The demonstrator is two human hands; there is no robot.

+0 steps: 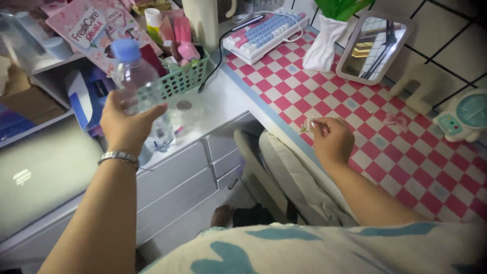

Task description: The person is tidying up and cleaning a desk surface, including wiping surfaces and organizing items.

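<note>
My left hand grips a clear plastic water bottle with a blue cap, held upright over the white drawer unit. A silver bracelet sits on that wrist. My right hand rests at the near edge of the red-and-white checked tabletop, fingers pinched on a small flower-shaped item with a green bit. What exactly that item is I cannot tell.
A green mesh basket of tubes stands behind the bottle. A pastel keyboard, a white vase, a tilted mirror and a round pale-blue gadget sit on the checked table. A grey laptop lies left; a chair is below.
</note>
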